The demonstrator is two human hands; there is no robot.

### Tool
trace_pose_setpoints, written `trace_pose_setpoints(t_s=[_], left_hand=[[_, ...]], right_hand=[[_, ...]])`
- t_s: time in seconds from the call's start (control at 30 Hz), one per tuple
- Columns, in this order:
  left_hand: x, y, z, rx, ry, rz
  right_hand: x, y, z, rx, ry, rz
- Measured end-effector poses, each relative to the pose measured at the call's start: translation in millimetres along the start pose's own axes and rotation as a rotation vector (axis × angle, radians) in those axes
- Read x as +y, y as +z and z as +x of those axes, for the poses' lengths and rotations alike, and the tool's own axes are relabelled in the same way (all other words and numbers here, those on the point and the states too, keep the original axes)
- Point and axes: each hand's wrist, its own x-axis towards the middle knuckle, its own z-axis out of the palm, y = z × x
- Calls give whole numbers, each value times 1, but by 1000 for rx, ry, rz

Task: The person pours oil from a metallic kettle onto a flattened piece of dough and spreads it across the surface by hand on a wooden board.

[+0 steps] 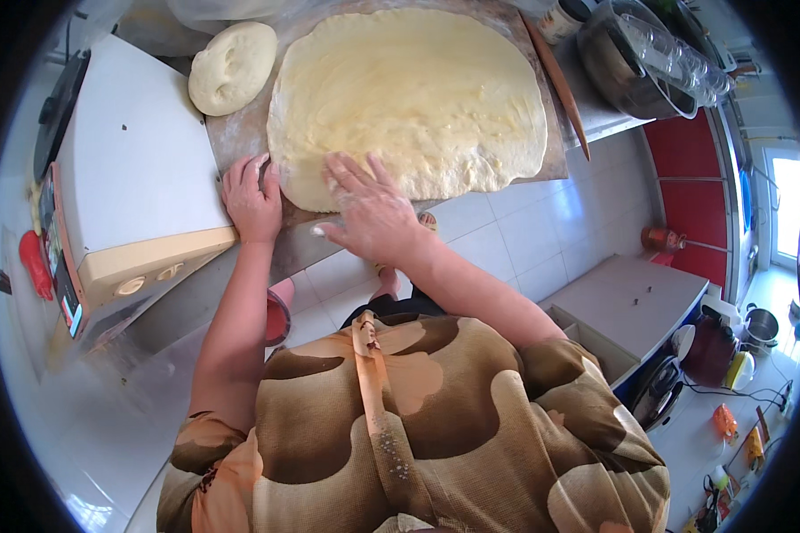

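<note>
A large rolled-out sheet of dough (407,93) with a yellowish, greasy-looking coating covers most of a floured board (240,136). My right hand (373,206) lies palm down on the sheet's near edge, fingers spread, with whitish residue on the skin. At the board's left near corner rests my left hand (253,200), fingers slightly bent and parted, its thumb beside the dough's left edge; it holds nothing. A thick oval lump of dough (233,68) sits at the upper left of the board. Along the right side lies a tapered wooden rolling pin (557,83).
A white appliance with knobs (147,146) stands close at the left. Beyond the rolling pin are a metal pot (613,66), a clear plastic bottle (673,56) and a lidded jar (563,20). Below right is a white cabinet (633,300) on the tiled floor.
</note>
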Motion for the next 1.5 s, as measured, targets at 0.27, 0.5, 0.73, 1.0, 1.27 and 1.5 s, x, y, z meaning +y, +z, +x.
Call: trace_pose_setpoints(t_s=[0.27, 0.5, 0.73, 1.0, 1.27, 1.5], left_hand=[[-1, -5, -2, 29, 13, -22], [-2, -1, -2, 25, 6, 18], [5, 3, 3, -15, 14, -3], [2, -1, 0, -8, 15, -8], [3, -6, -2, -5, -11, -7], [4, -2, 0, 23, 17, -41]], right_hand=[[113, -50, -83, 159, 346, -154], [104, -57, -91, 31, 412, -269], [118, -65, -81, 130, 399, -309], [139, -97, -85, 53, 470, -228], [119, -77, -89, -69, 391, -121], [124, -80, -48, 128, 351, -190]])
